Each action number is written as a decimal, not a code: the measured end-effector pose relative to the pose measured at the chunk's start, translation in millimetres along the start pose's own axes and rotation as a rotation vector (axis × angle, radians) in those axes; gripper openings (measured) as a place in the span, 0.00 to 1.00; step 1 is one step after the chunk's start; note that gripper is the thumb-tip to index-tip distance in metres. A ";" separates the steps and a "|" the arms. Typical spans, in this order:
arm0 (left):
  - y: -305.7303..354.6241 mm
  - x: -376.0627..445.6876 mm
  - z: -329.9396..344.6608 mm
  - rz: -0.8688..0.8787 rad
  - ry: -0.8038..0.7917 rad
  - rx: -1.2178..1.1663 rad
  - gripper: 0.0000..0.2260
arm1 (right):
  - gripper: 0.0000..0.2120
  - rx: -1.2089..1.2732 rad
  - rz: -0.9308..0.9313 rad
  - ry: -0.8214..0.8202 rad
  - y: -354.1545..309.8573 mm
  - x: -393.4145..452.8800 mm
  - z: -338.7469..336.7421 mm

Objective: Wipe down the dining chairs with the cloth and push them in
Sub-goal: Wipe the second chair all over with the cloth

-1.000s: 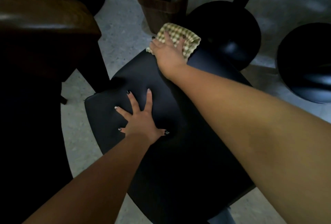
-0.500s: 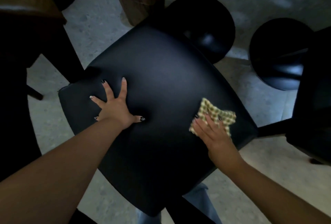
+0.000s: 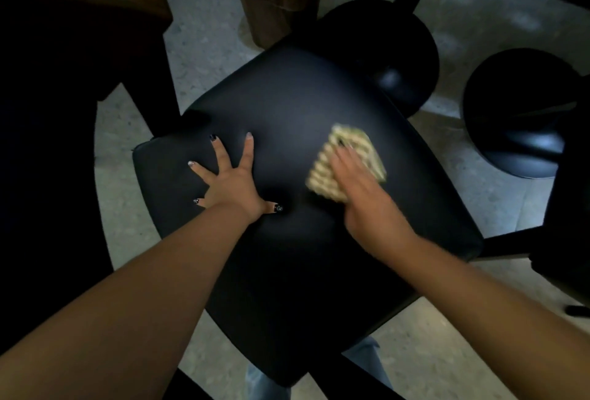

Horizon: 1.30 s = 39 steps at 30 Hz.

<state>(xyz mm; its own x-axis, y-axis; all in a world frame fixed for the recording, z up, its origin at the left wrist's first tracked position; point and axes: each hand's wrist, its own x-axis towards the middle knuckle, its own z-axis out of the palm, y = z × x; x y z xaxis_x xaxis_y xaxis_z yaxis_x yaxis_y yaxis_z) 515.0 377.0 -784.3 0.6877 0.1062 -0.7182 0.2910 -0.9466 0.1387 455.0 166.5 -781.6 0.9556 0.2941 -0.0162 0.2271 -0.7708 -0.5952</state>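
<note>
A black padded chair seat (image 3: 287,105) fills the middle of the view. My left hand (image 3: 234,184) lies flat on its left part with fingers spread wide. My right hand (image 3: 360,195) presses a yellow checked cloth (image 3: 325,176) onto the seat's right half; hand and cloth are motion-blurred, and the fingers lie over the cloth. Much of the cloth is hidden under the hand.
A brown bin with a liner (image 3: 274,0) stands on the pale floor beyond the seat. Two round black pedestal bases (image 3: 399,54) (image 3: 517,118) sit at upper right. A brown-topped dark chair (image 3: 79,16) is at left, another dark chair (image 3: 568,208) at right.
My right hand swept the cloth from the seat's far corner down to its right side, then up and leftward toward the middle. My left hand stayed planted.
</note>
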 end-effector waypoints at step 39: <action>-63.5 -13.7 -11.7 0.136 -0.064 0.022 0.59 | 0.42 -0.348 0.145 -0.402 32.1 -194.1 17.5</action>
<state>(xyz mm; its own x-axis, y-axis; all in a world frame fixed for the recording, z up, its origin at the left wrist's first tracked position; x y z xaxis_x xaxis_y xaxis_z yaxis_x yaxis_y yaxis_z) 494.9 439.2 -775.3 0.6756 -0.0428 -0.7360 0.1831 -0.9573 0.2237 273.5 94.6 -811.6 0.8505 0.3107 -0.4243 0.2116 -0.9408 -0.2647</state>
